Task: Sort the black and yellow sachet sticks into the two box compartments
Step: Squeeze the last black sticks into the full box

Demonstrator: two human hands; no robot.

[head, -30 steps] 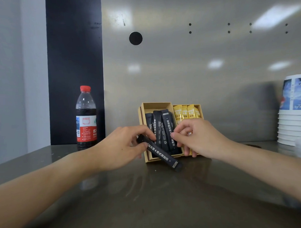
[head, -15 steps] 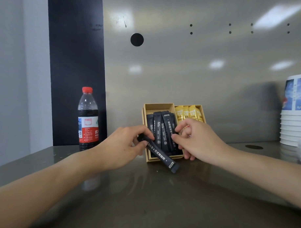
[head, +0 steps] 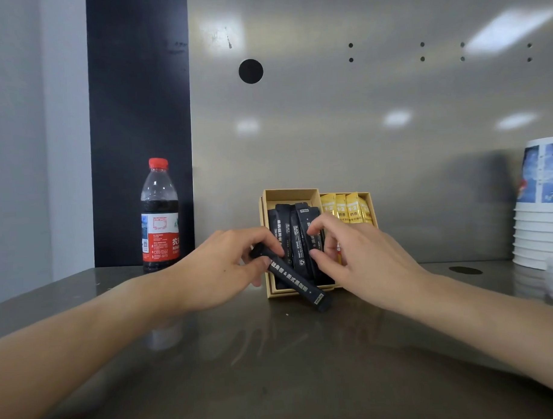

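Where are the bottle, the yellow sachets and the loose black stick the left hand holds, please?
bottle (head: pixel 160 241): head view, on its label.
yellow sachets (head: pixel 344 208): head view, upper printed ends.
loose black stick (head: pixel 295 280): head view, mid-length.

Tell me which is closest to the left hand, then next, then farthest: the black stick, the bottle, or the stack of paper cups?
1. The black stick: held in the left hand, sloping across the box front.
2. The bottle: standing behind, to the left.
3. The stack of paper cups: far right edge.
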